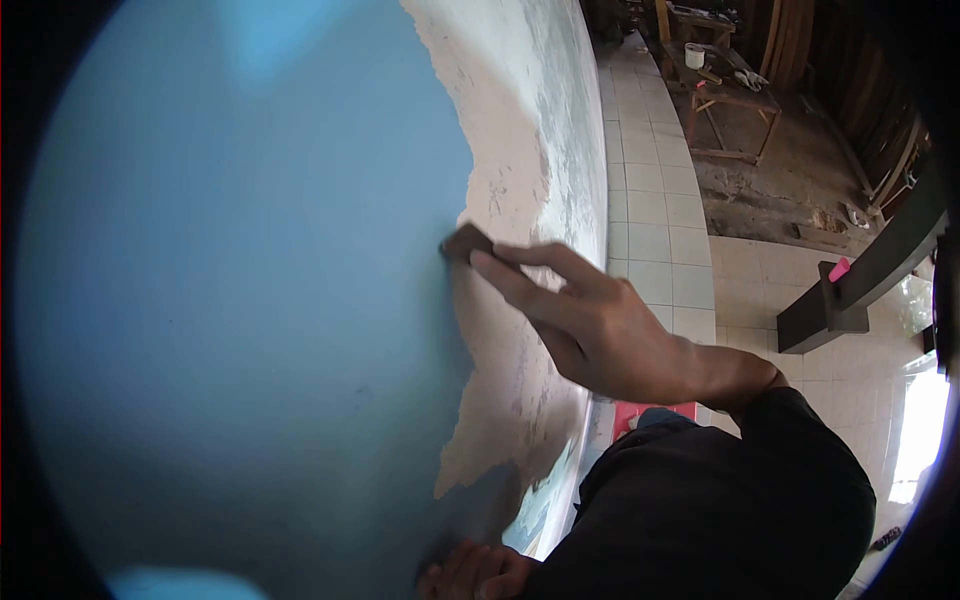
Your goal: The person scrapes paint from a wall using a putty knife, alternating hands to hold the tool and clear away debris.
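My right hand [600, 325] reaches across the middle of the view, with its fingers pinching a small dark brown block [468, 242]. The block touches the wall at the ragged edge between blue paint [270, 250] and a bare beige patch [505, 165]. At the bottom edge, my left hand [478, 570] is close to the wall with its fingers curled together. What it holds, if anything, is hidden in dark shadow.
Beyond the patch, the wall has streaky whitish paint [570, 110]. Floor tiles [660, 210] run alongside it. A wooden table [735, 95] with a white tub [694, 55] stands at upper right. A dark post base [815, 320] bears a pink object [839, 269]. Something red [625, 415] lies below.
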Demonstrator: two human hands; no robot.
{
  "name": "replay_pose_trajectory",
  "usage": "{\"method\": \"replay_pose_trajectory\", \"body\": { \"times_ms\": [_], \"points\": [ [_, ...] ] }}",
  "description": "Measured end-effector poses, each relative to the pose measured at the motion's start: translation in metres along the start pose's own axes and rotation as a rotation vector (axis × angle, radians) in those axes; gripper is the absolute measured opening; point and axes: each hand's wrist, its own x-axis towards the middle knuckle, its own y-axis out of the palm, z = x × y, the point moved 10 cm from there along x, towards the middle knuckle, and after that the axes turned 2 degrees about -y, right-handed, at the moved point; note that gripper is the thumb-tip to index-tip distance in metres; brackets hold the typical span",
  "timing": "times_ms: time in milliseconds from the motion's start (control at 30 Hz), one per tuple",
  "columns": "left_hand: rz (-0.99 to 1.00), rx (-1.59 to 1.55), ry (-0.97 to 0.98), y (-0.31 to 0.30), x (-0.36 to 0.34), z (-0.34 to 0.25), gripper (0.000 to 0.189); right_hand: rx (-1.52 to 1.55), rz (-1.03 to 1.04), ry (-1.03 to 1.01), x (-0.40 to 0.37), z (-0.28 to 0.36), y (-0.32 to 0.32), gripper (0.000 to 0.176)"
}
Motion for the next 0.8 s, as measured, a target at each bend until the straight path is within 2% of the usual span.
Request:
{"method": "replay_pose_trajectory", "body": {
  "times_ms": [67,100,133,200,300,367,567,667,733,800],
  "points": [
    [0.045,0.079,0.028,0.005,-0.001,-0.001,0.034,-0.008,0.041,-0.041,-0.005,0.009,0.002,0.058],
    [0.036,0.064,0.03,0.003,-0.001,-0.002,0.035,-0.021,0.104,0.042,-0.001,0.003,0.001,0.058],
    [0.033,0.048,0.032,0.001,0.001,-0.004,0.035,-0.025,-0.011,0.021,0.008,-0.004,-0.006,0.059],
    [0.019,0.016,0.037,0.002,0.005,-0.006,0.036,-0.089,-0.104,-0.141,0.006,0.002,-0.007,0.061],
    [-0.046,-0.04,0.081,0.018,0.019,-0.008,0.037,-0.068,-0.006,-0.148,-0.007,0.013,-0.001,0.063],
    [-0.08,-0.102,0.132,0.026,0.037,-0.014,0.038,-0.065,-0.039,-0.092,0.006,0.0,-0.007,0.063],
    [-0.085,-0.093,0.112,0.007,0.006,-0.003,0.038,-0.043,-0.041,-0.072,0.006,-0.004,-0.005,0.06],
    [0.011,-0.057,0.117,0.026,0.034,-0.016,0.039,0.004,-0.07,-0.013,0.011,-0.017,-0.009,0.057],
    [0.105,0.031,0.083,0.007,0.006,-0.004,0.039,0.016,-0.08,-0.072,0.009,-0.012,-0.01,0.055],
    [0.154,0.085,0.038,0.014,0.004,0.0,0.039,-0.029,-0.064,-0.053,0.011,-0.011,-0.011,0.054]
  ]
}}
